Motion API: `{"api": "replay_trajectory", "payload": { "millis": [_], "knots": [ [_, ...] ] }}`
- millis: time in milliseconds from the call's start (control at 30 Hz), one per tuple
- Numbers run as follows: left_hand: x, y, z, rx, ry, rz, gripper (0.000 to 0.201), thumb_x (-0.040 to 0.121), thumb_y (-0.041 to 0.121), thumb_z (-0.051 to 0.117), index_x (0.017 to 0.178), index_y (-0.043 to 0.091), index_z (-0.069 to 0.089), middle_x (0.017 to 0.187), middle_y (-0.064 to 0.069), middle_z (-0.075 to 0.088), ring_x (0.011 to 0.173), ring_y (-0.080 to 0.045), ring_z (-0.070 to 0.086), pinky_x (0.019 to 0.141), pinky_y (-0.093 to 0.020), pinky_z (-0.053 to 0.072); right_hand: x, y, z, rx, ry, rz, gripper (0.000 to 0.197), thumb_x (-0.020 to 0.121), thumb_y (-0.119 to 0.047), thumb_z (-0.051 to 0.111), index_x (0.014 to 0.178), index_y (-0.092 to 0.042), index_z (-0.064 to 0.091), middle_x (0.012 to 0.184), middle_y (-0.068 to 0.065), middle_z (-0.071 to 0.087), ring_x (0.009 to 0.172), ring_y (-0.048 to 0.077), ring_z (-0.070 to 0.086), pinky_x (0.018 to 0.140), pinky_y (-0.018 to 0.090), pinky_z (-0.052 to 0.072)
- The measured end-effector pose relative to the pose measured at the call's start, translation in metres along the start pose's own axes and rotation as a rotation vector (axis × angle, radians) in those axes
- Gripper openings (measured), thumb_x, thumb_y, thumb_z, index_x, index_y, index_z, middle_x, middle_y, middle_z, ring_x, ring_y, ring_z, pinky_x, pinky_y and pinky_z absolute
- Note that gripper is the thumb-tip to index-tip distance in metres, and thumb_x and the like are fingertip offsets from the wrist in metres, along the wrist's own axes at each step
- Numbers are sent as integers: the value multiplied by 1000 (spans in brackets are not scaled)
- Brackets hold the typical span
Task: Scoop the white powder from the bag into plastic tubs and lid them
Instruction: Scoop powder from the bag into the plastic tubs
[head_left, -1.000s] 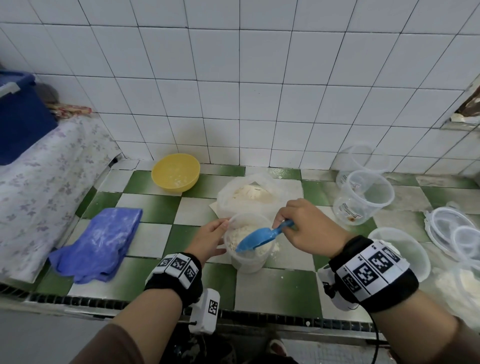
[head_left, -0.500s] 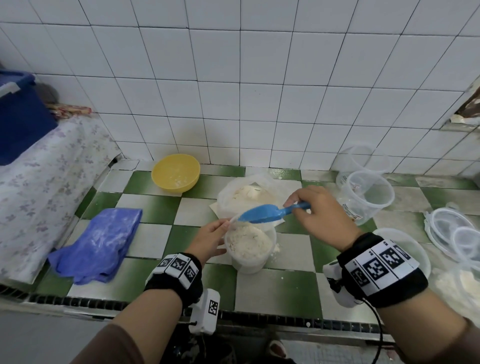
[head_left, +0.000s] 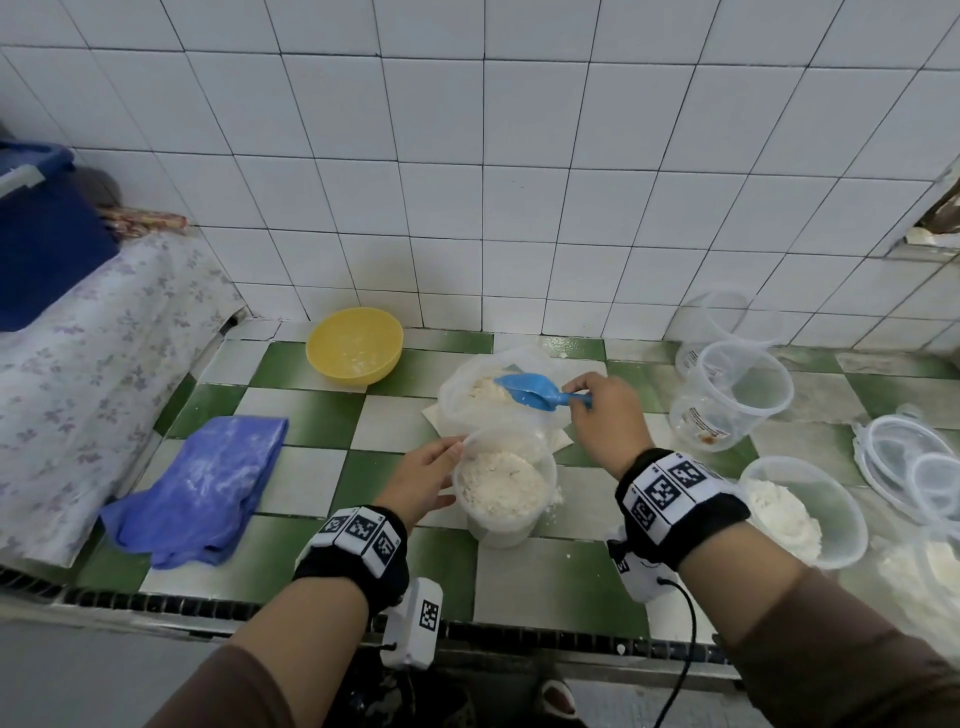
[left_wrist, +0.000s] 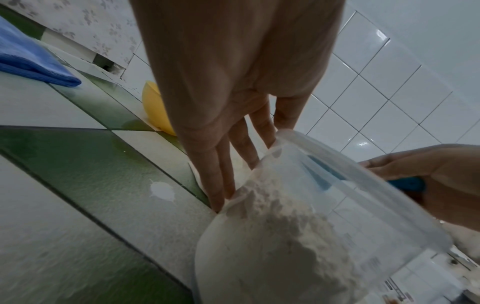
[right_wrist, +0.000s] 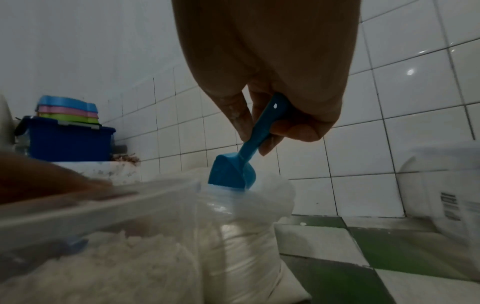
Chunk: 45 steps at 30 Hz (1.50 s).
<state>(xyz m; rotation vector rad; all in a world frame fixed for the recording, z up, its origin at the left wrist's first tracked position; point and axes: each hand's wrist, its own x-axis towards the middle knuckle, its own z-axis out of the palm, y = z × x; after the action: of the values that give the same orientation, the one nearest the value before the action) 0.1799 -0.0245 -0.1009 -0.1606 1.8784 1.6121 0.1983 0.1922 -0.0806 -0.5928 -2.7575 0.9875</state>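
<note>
The right hand (head_left: 605, 415) pinched the blue plastic scoop (head_left: 535, 392) over the clear bag of white powder (head_left: 467, 400). The left hand (head_left: 423, 480), fingers straight, steadied the part-filled clear plastic tub (head_left: 506, 488) just in front, near the counter edge (head_left: 519, 631).

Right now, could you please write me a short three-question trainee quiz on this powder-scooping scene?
1. True or false: the blue scoop is over the bag.
2. What does the left hand steady? A) yellow bowl B) the tub with powder C) blue cloth
3. Fill in: the right hand pinches the scoop's ____.

Key: 1 true; 2 B; 3 handle.
</note>
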Motion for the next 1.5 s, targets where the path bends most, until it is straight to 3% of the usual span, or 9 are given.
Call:
{"api": "replay_trajectory", "payload": {
  "millis": [333,567,667,800,900,1000,1100,1367,1500],
  "knots": [
    [-1,-2,-1,36,-16,42,27,100,28,45,121,19,61,115,-5,66,108,-23,62,94,-41,52,-1,-10,27,-106,-230,-49,37,92,0,39,127,-7,51,119,18,53,111,32,50,94,33,37],
    [-3,-1,-1,45,-10,64,19,101,28,44,110,27,61,112,-3,66,107,-21,62,92,-39,53,-14,-1,27,49,-154,-24,36,92,-12,51,128,-11,48,117,13,52,107,27,51,89,23,34],
    [-3,-2,-2,50,-3,73,20,101,27,44,112,25,60,114,-4,65,108,-22,61,94,-42,51,-22,4,24,129,-74,27,44,91,-21,55,133,-16,43,119,10,47,102,24,53,95,28,40],
    [-2,-3,-4,68,-4,77,23,100,29,46,117,23,60,114,-1,66,108,-20,61,95,-43,51,-42,7,11,198,48,150,42,90,-31,58,127,-17,45,109,4,50,85,9,47,79,23,38],
    [0,-3,-8,98,4,91,23,99,28,49,117,22,61,111,2,66,107,-18,61,92,-40,53,-60,9,9,229,67,193,31,88,-38,59,107,-15,52,75,0,55,65,9,49,61,27,38],
    [1,-2,-12,104,9,105,15,96,26,55,107,25,64,110,2,67,106,-17,61,89,-38,54,-72,12,15,295,-153,183,26,89,-40,58,99,-17,56,65,4,58,51,6,52,54,29,47],
    [2,0,-13,73,29,82,16,93,24,60,106,19,68,108,-1,69,105,-19,63,89,-38,54,-77,10,20,425,-347,170,20,95,-26,51,113,-17,53,63,7,61,38,-1,49,43,21,43],
    [-1,2,6,9,-50,72,12,87,16,68,97,11,71,104,-6,72,104,-23,65,94,-43,53,-83,27,1,480,-179,136,23,95,-10,49,114,-19,58,57,-2,58,42,-2,52,46,8,40],
    [1,5,33,28,-135,92,20,84,18,71,102,10,71,106,-6,71,105,-23,66,94,-43,53,-85,50,-19,529,-65,185,23,95,-14,51,113,-24,61,71,1,65,50,2,55,50,19,50]
  ]
}}
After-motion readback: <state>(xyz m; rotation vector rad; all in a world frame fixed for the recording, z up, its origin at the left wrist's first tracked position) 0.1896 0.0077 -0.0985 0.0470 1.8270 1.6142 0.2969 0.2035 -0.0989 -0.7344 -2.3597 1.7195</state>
